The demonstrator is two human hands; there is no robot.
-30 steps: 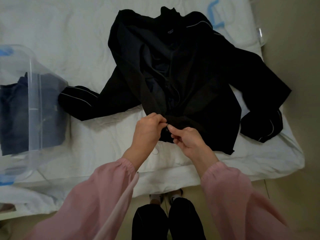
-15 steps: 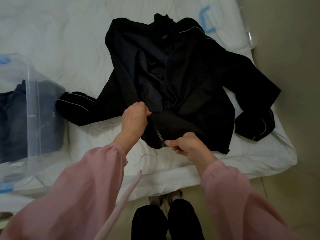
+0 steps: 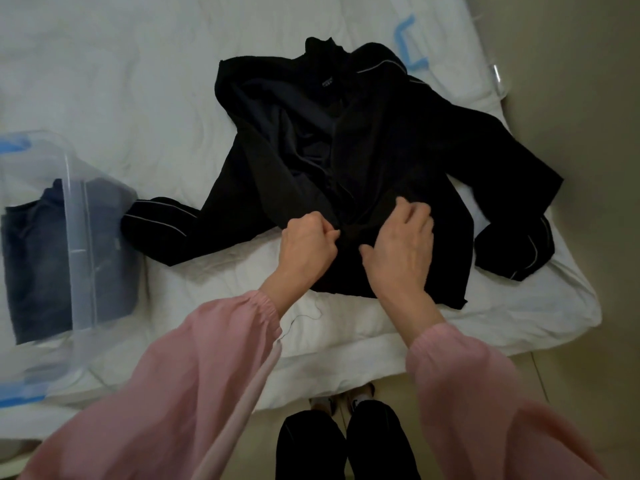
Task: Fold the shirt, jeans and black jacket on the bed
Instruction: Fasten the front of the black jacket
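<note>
Folding in progress: the black jacket [image 3: 398, 161] lay front-up and rumpled across the white bed [image 3: 138, 81], collar away from me and near hem at the mattress edge. Both sleeves were flung out to the sides, the left sleeve [image 3: 162, 223] ending just beside a clear plastic bin [image 3: 74, 216]. Behind the bin's wall sat a folded dark blue garment [image 3: 34, 258], by my guess the jeans, already done.

My left hand [image 3: 306, 249] was curled tight, pinching the left front edge low down near the zip line. My right hand [image 3: 400, 249] rested on the opposite front panel, fingers spread and loosely bent, thumb out, gripping nothing that I could see.

The risk from here was a crooked start. The two fronts had not been brought together evenly and the lining gaped open higher up. Any fold laid over that would have trapped bunched cloth and come out lumpy. A hard tug from my pinching hand alone could also have dragged the whole jacket toward me — or pulled its hem off the mattress edge.
</note>
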